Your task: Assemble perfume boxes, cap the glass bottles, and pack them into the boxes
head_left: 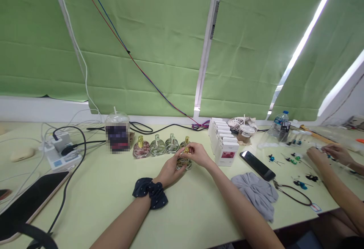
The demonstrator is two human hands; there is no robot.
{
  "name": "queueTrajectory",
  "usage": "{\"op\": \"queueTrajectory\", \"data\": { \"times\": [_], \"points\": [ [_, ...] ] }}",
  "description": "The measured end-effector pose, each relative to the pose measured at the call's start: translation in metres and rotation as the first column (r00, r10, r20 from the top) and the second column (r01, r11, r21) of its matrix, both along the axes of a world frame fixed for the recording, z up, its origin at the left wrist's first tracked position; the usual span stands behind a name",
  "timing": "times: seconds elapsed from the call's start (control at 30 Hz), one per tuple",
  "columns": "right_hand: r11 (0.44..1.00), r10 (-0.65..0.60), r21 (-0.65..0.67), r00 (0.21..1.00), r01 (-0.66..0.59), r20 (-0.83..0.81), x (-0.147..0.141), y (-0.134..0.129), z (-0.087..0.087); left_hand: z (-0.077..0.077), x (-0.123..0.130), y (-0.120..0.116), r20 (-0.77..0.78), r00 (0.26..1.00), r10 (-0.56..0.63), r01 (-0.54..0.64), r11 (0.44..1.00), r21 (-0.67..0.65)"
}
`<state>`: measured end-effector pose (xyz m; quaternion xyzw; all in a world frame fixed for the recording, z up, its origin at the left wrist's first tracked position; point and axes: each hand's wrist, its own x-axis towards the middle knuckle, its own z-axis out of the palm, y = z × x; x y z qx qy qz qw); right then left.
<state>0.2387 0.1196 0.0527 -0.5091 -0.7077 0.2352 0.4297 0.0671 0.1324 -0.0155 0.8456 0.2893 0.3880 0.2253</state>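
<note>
Glass bottle [185, 164] in the left hand [170, 168] looks clear and gold-topped.

Front tabletop [187, 211] leaves passage; bottles [157, 148] block behind; boxes [226, 151], right.

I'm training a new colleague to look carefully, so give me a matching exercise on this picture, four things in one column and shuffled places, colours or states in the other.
Things:
1. Nearest glass bottle
2. Wrist scrunchie
3. Cloth
4. Cardboard boxes

Places, colours, states:
A. Grey and rumpled on the table
B. White, standing in a row
C. In the left hand, with right-hand fingers at its top
D. Dark with pale dots

Right pairs: 1-C, 2-D, 3-A, 4-B
</note>
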Motion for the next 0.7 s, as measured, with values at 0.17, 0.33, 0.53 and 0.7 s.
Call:
{"op": "queueTrajectory", "data": {
  "times": [0.17, 0.33, 0.53, 0.7],
  "points": [
    [0.998, 0.051, 0.017, 0.991, -0.053, 0.12, -0.002, 0.004, -0.002, 0.004, 0.0, -0.001, -0.011, 1.0, -0.011, 0.011, 1.0, 0.015],
    [0.996, 0.087, -0.042, 0.993, -0.084, 0.075, -0.001, 0.002, -0.006, 0.006, 0.0, -0.001, 0.007, 0.999, -0.037, 0.037, 0.999, 0.017],
    [0.992, 0.092, -0.09, 0.995, -0.089, 0.027, 0.001, 0.002, -0.016, 0.008, 0.001, -0.002, 0.019, 0.998, -0.064, 0.063, 0.997, 0.036],
    [0.997, 0.06, -0.046, 0.998, -0.059, 0.022, -0.001, 0.001, -0.026, 0.009, 0.001, -0.003, 0.018, 0.997, -0.081, 0.081, 0.996, 0.029]
  ]
}}
